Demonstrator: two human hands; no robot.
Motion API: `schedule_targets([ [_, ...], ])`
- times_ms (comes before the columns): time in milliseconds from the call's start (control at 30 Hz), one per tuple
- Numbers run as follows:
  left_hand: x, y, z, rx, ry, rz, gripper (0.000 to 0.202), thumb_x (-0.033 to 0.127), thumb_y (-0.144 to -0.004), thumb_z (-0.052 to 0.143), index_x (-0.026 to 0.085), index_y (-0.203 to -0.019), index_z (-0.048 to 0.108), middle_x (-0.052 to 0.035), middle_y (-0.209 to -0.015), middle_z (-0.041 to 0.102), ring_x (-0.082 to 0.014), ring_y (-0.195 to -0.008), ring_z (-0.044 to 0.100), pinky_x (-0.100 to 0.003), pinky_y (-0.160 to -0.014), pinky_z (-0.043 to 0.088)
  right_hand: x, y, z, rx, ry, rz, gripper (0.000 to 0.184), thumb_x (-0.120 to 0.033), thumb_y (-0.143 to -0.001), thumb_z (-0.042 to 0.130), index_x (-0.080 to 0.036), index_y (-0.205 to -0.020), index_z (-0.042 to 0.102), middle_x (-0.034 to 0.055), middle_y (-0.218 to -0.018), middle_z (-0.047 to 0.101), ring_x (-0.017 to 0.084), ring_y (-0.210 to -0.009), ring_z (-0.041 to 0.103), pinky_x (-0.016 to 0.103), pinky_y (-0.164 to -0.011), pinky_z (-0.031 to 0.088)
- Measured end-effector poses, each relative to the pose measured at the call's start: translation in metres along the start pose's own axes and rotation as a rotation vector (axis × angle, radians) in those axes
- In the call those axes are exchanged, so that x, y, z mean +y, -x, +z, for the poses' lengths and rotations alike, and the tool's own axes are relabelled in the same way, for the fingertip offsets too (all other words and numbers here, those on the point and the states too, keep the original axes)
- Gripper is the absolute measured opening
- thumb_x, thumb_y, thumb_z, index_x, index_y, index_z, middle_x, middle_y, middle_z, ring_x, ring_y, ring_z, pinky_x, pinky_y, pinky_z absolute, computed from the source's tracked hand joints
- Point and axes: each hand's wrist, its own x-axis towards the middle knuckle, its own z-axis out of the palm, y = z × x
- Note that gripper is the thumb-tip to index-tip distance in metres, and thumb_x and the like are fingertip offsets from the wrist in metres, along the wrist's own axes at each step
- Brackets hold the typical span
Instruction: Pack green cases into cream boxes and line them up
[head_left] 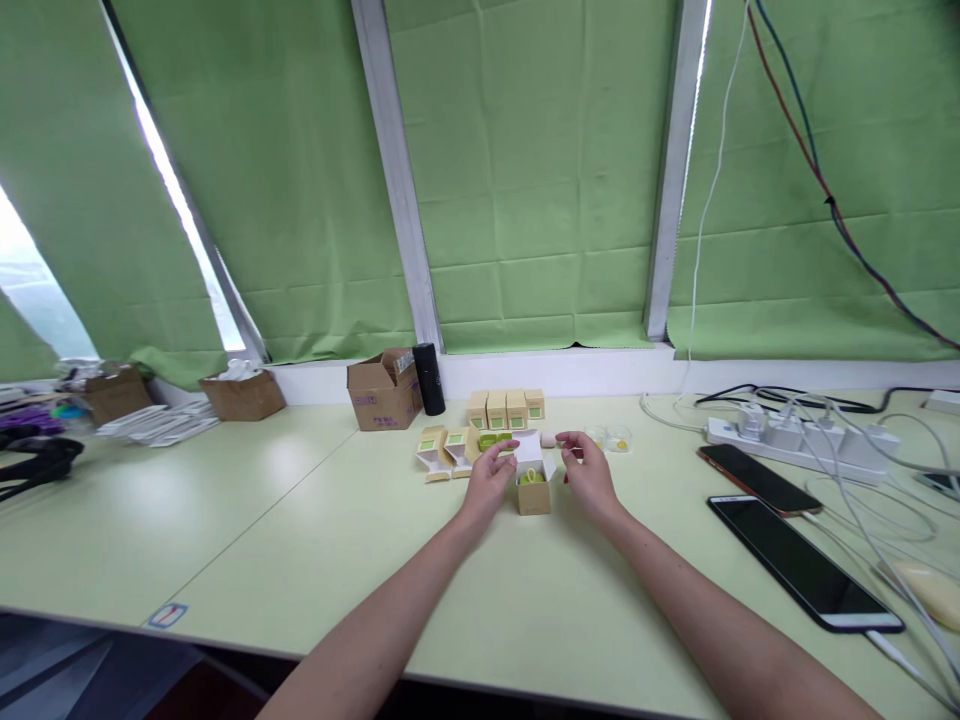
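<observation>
Head view: the small open carton (534,495) stands just in front of the row of closed cartons (505,408). It looks light, thin-walled and crushable, so its side walls seem the best hold. The left hand (489,482) pinches its flap; I cannot tell the grip of the right hand (592,478).

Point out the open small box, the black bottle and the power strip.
open small box (534,498): head view, its front wall.
black bottle (429,382): head view, middle of its body.
power strip (817,442): head view, its white casing.
</observation>
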Motion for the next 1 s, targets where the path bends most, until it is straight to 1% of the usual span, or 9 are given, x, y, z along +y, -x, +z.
schedule_targets([
  [100,0.000,0.005,0.004,-0.041,0.012,-0.034,0.054,0.044,-0.081,0.078,0.020,-0.125,0.059,-0.0036,-0.084,0.073,-0.0204,-0.080,0.069,-0.031,-0.076,0.050,0.005,0.000,0.003,-0.001,-0.046,-0.001,0.025,-0.031,-0.083,0.055,-0.023,-0.103,0.068,0.0079,-0.097,0.067,0.024,-0.082,0.062,0.033,-0.057,0.053],
  [200,-0.003,0.007,0.007,-0.071,0.027,-0.050,0.058,0.044,-0.080,0.079,0.022,-0.127,0.052,-0.0038,-0.087,0.074,-0.0196,-0.079,0.070,-0.029,-0.074,0.049,0.007,0.002,0.006,-0.016,-0.061,0.006,0.027,-0.031,-0.080,0.059,-0.023,-0.104,0.068,0.0069,-0.096,0.066,0.022,-0.079,0.062,0.030,-0.053,0.051],
  [333,-0.007,0.005,0.008,-0.073,0.027,-0.054,0.061,0.041,-0.081,0.077,0.023,-0.130,0.046,-0.0067,-0.097,0.076,-0.0206,-0.081,0.072,-0.030,-0.073,0.051,0.007,0.003,0.007,-0.042,-0.071,0.006,0.029,-0.031,-0.078,0.059,-0.023,-0.105,0.066,0.0062,-0.095,0.064,0.022,-0.076,0.062,0.029,-0.051,0.050],
  [533,-0.007,0.004,0.009,-0.067,0.008,-0.047,0.060,0.037,-0.083,0.075,0.024,-0.129,0.040,-0.0061,-0.099,0.077,-0.0182,-0.076,0.073,-0.029,-0.072,0.051,0.000,0.006,0.007,-0.074,-0.067,0.041,0.031,-0.031,-0.078,0.058,-0.023,-0.107,0.064,0.0063,-0.096,0.064,0.022,-0.075,0.062,0.031,-0.052,0.051],
  [633,-0.009,0.004,0.009,-0.042,-0.005,-0.045,0.062,0.037,-0.083,0.076,0.024,-0.130,0.037,-0.0072,-0.101,0.077,-0.0180,-0.077,0.072,-0.030,-0.074,0.052,-0.003,0.008,0.008,-0.103,-0.064,0.059,0.032,-0.032,-0.079,0.058,-0.022,-0.109,0.062,0.0062,-0.097,0.063,0.022,-0.075,0.062,0.031,-0.052,0.050],
  [767,-0.010,0.003,0.008,-0.028,-0.006,-0.045,0.065,0.040,-0.081,0.079,0.024,-0.129,0.039,-0.0081,-0.101,0.076,-0.0194,-0.079,0.073,-0.031,-0.075,0.053,-0.005,0.012,0.009,-0.137,-0.067,0.073,0.034,-0.034,-0.080,0.059,-0.023,-0.112,0.060,0.0055,-0.096,0.062,0.021,-0.075,0.062,0.031,-0.053,0.050],
  [900,-0.008,0.004,0.009,-0.029,-0.011,-0.045,0.061,0.040,-0.081,0.078,0.024,-0.126,0.040,-0.0074,-0.101,0.075,-0.0185,-0.077,0.072,-0.030,-0.072,0.052,-0.008,0.013,0.009,-0.143,-0.093,0.105,0.036,-0.037,-0.078,0.060,-0.023,-0.111,0.060,0.0052,-0.095,0.060,0.021,-0.074,0.061,0.030,-0.053,0.048],
  [1000,-0.007,0.006,0.010,-0.009,-0.017,-0.035,0.053,0.038,-0.082,0.077,0.025,-0.118,0.038,-0.0044,-0.098,0.073,-0.0165,-0.074,0.071,-0.028,-0.068,0.051,-0.012,0.012,0.008,-0.151,-0.098,0.138,0.039,-0.039,-0.076,0.060,-0.023,-0.111,0.058,0.0047,-0.095,0.059,0.021,-0.075,0.059,0.029,-0.053,0.046],
])
